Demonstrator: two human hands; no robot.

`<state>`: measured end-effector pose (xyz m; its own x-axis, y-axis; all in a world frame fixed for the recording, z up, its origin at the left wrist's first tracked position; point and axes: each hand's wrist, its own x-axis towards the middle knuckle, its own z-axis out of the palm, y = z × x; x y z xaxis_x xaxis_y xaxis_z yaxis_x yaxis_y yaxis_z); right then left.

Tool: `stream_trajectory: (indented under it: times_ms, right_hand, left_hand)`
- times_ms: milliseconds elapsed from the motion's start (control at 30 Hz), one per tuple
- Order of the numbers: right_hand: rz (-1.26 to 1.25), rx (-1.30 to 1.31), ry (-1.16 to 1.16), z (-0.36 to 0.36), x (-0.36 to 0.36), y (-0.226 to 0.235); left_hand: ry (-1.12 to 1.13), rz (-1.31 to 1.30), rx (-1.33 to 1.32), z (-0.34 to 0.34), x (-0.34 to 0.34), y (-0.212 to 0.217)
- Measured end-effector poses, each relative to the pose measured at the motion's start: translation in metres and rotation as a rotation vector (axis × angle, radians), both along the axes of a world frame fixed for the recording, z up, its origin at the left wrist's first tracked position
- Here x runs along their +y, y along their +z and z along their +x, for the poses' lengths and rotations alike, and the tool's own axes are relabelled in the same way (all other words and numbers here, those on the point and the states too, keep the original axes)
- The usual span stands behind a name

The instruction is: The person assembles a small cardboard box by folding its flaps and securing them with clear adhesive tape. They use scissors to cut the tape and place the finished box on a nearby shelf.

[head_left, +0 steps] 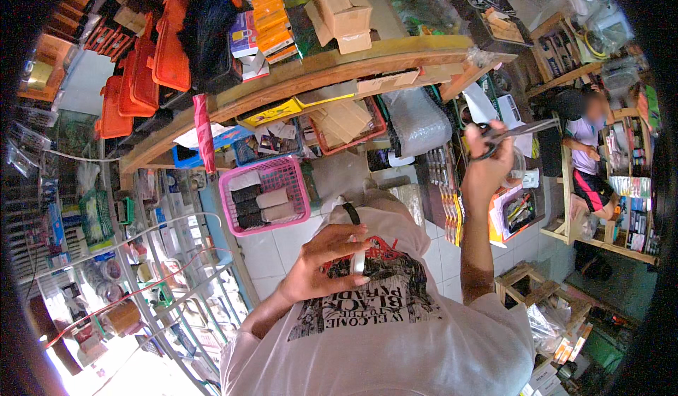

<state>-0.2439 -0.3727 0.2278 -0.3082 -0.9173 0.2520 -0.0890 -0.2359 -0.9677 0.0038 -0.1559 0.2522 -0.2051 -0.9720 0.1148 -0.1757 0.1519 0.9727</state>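
My left hand [326, 260] is in front of my shirt, its fingers curled round a small white roll [359, 256] that looks like tape. Only a narrow pale edge of it shows between thumb and fingers. Raised to the right, my right hand [492, 162] grips a pair of scissors [528, 128] by the dark handles. Their metal blades point to the right, away from my left hand. Beyond my left hand, a pink plastic basket [305, 197] on the tiled floor holds several rolled dark and grey cloth items.
A wooden-edged counter [339, 60] curves across ahead, with an open cardboard box [342, 11] on top and trays on the shelf below. Bubble wrap [418, 121] bulges out near my right hand. Glass display shelves line the left. Another person [586, 145] is among shelves at the far right.
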Motion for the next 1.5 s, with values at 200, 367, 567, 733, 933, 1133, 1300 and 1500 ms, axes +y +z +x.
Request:
stream_trajectory:
  times_ms: [200, 367, 567, 733, 933, 1133, 1300, 1500]
  right_hand:
    - [0.321, -0.022, 0.686, 0.012, 0.070, -0.006]
    - [0.420, -0.096, 0.884, 0.020, 0.077, 0.015]
    - [0.137, 0.581, 0.607, 0.012, -0.024, 0.040]
    - [0.069, 1.054, 0.426, 0.043, -0.112, 0.075]
    - [0.072, 1.353, 0.380, 0.067, -0.174, 0.076]
    - [0.167, 1.385, 0.561, 0.074, -0.200, 0.069]
    - [0.215, 1.414, 0.781, 0.077, -0.219, 0.077]
    - [0.054, 1.404, 0.670, 0.080, -0.215, 0.077]
  left_hand:
    - [0.072, 0.014, 0.023, -0.002, 0.006, 0.004]
    - [0.093, -0.084, -0.028, -0.003, 0.005, 0.003]
    - [0.047, -0.146, -0.011, -0.005, 0.003, -0.003]
    - [0.005, -0.039, -0.054, -0.009, 0.003, 0.008]
    - [0.052, -0.083, -0.072, -0.006, 0.010, 0.000]
    - [0.108, -0.114, 0.037, -0.005, 0.017, -0.018]
    - [0.049, 0.063, 0.214, -0.013, 0.018, -0.019]
    - [0.121, -0.160, -0.133, 0.004, 0.002, -0.004]
